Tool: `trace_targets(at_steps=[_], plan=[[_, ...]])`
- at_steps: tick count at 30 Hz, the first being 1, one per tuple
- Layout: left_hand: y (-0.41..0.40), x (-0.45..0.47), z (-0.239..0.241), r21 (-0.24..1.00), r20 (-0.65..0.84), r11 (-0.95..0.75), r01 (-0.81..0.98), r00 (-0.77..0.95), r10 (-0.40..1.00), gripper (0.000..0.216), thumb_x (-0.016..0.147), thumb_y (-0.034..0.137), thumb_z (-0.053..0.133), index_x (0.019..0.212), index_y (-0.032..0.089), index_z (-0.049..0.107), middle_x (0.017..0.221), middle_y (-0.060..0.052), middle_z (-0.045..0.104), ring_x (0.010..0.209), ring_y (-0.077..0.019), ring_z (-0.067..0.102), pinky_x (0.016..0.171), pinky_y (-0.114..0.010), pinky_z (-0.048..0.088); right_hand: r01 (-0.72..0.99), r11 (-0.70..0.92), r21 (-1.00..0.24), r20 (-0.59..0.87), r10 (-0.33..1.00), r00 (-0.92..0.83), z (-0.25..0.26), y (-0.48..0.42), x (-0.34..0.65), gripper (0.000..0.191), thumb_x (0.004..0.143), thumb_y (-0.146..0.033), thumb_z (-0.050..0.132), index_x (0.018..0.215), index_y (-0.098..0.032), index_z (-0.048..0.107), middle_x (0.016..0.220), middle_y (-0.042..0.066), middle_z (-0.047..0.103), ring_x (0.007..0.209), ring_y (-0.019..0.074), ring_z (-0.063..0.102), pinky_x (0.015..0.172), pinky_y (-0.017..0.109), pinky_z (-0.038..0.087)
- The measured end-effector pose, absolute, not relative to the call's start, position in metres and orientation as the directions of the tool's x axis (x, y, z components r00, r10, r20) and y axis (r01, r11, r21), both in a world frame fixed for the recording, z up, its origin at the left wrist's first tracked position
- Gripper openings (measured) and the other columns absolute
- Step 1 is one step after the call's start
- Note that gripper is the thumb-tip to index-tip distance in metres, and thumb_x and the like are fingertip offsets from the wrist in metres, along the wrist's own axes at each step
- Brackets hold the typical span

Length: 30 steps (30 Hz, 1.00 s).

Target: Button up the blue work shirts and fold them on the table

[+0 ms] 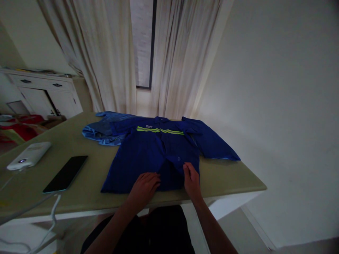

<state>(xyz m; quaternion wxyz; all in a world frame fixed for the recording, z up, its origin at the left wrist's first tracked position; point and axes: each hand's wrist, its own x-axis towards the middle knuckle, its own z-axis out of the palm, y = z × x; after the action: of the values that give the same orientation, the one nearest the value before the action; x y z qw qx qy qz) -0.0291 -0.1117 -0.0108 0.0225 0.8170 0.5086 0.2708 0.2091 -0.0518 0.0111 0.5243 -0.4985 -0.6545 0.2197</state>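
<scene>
Blue work shirt (148, 151), flat on table (233, 176): hem under both hands. L hand (145, 185) flat, open; R hand (191, 179) fingers pinching hem.

The shirt (150, 155) is dark blue with a bright yellow-green stripe (160, 130). The tabletop (87, 173) is pale green, the phone (65, 173) black.

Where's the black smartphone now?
Head view, left side: the flat black smartphone lies on the table between the white power bank and the blue shirt.
</scene>
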Motion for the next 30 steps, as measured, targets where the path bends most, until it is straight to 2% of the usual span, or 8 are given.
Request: trace_targets(at_steps=[3,6,10,13,17,19,22,30], plan=[[-0.110,-0.023,-0.007,0.232,0.391,-0.491,0.840,0.381,0.838,0.027,0.099,0.020,0.061,0.124,0.026,0.069,0.132,-0.005,0.071,0.120,-0.0245,0.065,0.105,-0.046,0.049,0.430,0.493,-0.757,0.480,0.865,-0.146,0.011,-0.063,0.203,0.034,0.105,-0.044,0.046,0.108,-0.021,0.071,0.098,0.006,0.075,0.090,0.0205,0.069,0.085,0.030,0.051],[-0.108,-0.015,-0.002,0.185,0.336,-0.454,0.872,0.378,0.863,0.021,0.099,0.014,0.057,0.106,0.025,0.073,0.107,-0.004,0.076,0.102,-0.0241,0.069,0.090,-0.042,0.052,0.416,0.553,-0.722,0.485,0.833,-0.265,0.011,-0.071,0.199,0.026,0.104,-0.038,0.051,0.112,-0.023,0.071,0.113,0.006,0.076,0.107,0.0218,0.070,0.099,0.033,0.049],[-0.111,-0.012,-0.002,0.220,0.390,-0.453,0.864,0.348,0.853,0.022,0.102,0.015,0.051,0.106,0.023,0.071,0.100,-0.004,0.074,0.093,-0.0224,0.068,0.082,-0.039,0.052,0.438,0.550,-0.711,0.481,0.835,-0.268,0.006,-0.074,0.198,0.022,0.103,-0.035,0.052,0.107,-0.023,0.069,0.103,0.005,0.076,0.098,0.0209,0.071,0.092,0.032,0.052],[-0.116,-0.016,-0.006,0.237,0.438,-0.490,0.839,0.358,0.825,0.021,0.102,0.015,0.051,0.107,0.023,0.070,0.102,-0.004,0.074,0.094,-0.0219,0.067,0.083,-0.039,0.051,0.459,0.490,-0.741,0.463,0.868,-0.180,-0.002,-0.069,0.199,0.021,0.100,-0.034,0.050,0.106,-0.022,0.066,0.094,0.005,0.074,0.086,0.0202,0.071,0.081,0.031,0.052],[-0.122,-0.021,-0.011,0.271,0.462,-0.507,0.818,0.351,0.814,0.021,0.104,0.018,0.049,0.107,0.023,0.069,0.105,-0.004,0.074,0.097,-0.0209,0.066,0.086,-0.039,0.050,0.437,0.332,-0.836,0.423,0.897,0.129,-0.013,-0.058,0.203,0.029,0.094,-0.035,0.051,0.115,-0.018,0.062,0.091,0.007,0.071,0.082,0.0216,0.067,0.077,0.033,0.051],[-0.123,-0.021,-0.012,0.287,0.464,-0.491,0.823,0.329,0.822,0.022,0.106,0.020,0.046,0.107,0.022,0.068,0.105,-0.004,0.074,0.096,-0.0208,0.066,0.086,-0.039,0.050,0.400,0.268,-0.877,0.376,0.900,0.220,-0.017,-0.054,0.205,0.035,0.091,-0.035,0.052,0.119,-0.016,0.061,0.089,0.006,0.068,0.077,0.0210,0.064,0.073,0.033,0.050],[-0.124,-0.021,-0.012,0.297,0.466,-0.467,0.833,0.300,0.832,0.024,0.107,0.023,0.043,0.107,0.022,0.067,0.104,-0.005,0.074,0.096,-0.0214,0.066,0.087,-0.039,0.050,0.357,0.224,-0.907,0.324,0.911,0.253,-0.020,-0.051,0.208,0.039,0.091,-0.036,0.052,0.123,-0.017,0.062,0.087,0.004,0.065,0.074,0.0199,0.060,0.069,0.032,0.049],[-0.127,-0.019,-0.012,0.316,0.434,-0.434,0.844,0.278,0.857,0.025,0.107,0.023,0.042,0.109,0.023,0.066,0.107,-0.006,0.073,0.098,-0.0224,0.065,0.091,-0.040,0.050,0.351,0.209,-0.913,0.309,0.915,0.258,-0.020,-0.055,0.208,0.043,0.094,-0.042,0.052,0.125,-0.015,0.064,0.093,0.007,0.068,0.081,0.0222,0.063,0.076,0.036,0.052]])
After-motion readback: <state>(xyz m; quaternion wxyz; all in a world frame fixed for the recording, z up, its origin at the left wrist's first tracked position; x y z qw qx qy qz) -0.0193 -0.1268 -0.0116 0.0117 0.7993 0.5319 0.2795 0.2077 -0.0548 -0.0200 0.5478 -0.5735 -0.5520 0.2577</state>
